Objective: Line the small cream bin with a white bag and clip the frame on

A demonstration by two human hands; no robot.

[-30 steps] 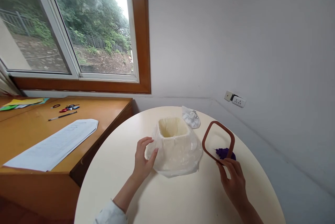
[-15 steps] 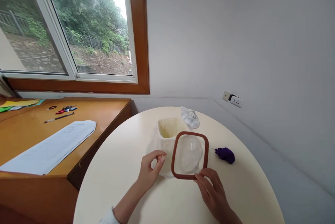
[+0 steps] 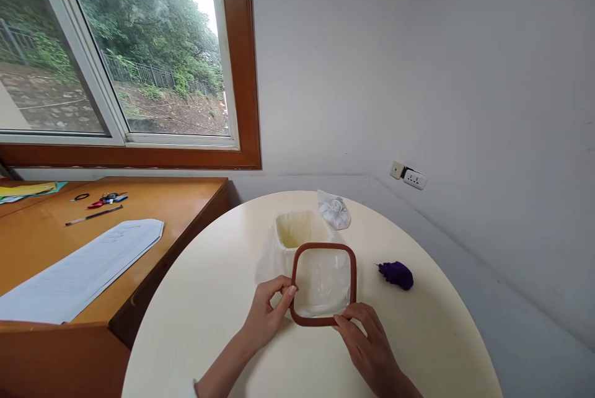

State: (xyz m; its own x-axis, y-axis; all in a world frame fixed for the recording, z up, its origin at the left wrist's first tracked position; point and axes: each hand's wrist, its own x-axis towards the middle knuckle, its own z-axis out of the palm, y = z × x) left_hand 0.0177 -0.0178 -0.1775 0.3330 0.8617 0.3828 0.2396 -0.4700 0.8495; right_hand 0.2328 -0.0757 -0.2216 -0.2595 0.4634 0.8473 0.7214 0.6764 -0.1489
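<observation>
Both my hands are on a brown bin ring (image 3: 325,246), a rounded square held up above the table. My left hand (image 3: 264,317) pinches its left side between thumb and fingers. My right hand (image 3: 369,341) grips its lower right corner. Just beyond the ring stands a pale bin (image 3: 289,250), lined with a translucent white plastic bag (image 3: 268,266). The bag drapes over the bin's rim and spreads around its outside. Part of the bag shows through the ring's opening, and the ring hides some of the bin's front edge.
The round cream table (image 3: 209,299) carries a crumpled white bag (image 3: 334,209) behind the bin and a dark purple bundle (image 3: 396,275) on the right. On the wooden desk (image 3: 186,196) at left lie papers (image 3: 93,268), a pen (image 3: 94,215) and scissors (image 3: 96,204).
The ring has moved slightly left and is straighter. My left hand, formerly apart from it, now pinches its left side. My right hand keeps its hold.
</observation>
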